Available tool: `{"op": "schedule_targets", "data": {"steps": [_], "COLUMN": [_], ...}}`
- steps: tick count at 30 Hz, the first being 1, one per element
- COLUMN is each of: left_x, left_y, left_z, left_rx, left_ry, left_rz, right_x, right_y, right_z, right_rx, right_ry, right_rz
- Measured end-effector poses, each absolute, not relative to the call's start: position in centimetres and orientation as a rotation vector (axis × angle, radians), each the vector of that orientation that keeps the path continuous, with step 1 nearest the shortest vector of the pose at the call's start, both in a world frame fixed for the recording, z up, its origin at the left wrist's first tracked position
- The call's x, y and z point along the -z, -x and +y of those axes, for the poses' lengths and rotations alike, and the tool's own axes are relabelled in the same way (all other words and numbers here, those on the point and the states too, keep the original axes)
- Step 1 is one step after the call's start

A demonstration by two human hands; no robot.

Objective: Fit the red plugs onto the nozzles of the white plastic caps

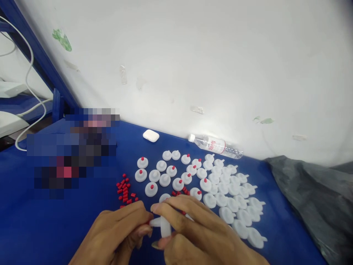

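Observation:
My right hand [193, 230] grips a white plastic nozzle cap [166, 226] by its round base, with the spout pointing left. The fingers of my left hand [117, 230] are pinched at the spout's tip on a small red tip cap [149, 222], mostly hidden by the fingers. Beyond my left hand lie loose red tip caps [125, 193]. More red pieces [185, 190] show just past my right hand. Several white nozzle caps with red tips [151, 189] stand upright ahead. To the right, many bare white nozzle caps [234, 188] lie close together.
A clear plastic bottle [215, 144] lies on its side along the white wall [193, 55], near a rounded white object [151, 135]. Dark plastic sheeting [300, 198] covers the right side of the blue table [91, 217]. A white cable [31, 70] hangs at left, near a pixelated patch.

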State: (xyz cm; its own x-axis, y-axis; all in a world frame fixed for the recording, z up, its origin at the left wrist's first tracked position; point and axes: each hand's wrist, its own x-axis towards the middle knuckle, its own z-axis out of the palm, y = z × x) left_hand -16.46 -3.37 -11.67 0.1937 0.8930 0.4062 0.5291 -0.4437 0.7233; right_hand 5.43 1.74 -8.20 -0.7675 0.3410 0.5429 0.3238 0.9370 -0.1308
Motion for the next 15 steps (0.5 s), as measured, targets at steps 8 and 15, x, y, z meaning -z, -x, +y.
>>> {"op": "schedule_targets", "data": {"steps": [8,15], "left_x": [12.2,11.7], "left_y": [17.2,17.9], "left_z": [-3.7,-3.8], "left_rx": [-1.086,-0.988], "left_ry": [-2.04,-2.114], "left_rz": [1.332,1.338], "right_x": [9.5,9.3], "right_y": [-4.8,-5.2], "right_z": [1.2,2.2], "right_rx": [0.111,-0.163], "right_ry": [0.443,0.416], "right_rz": [-2.405,-2.322]}}
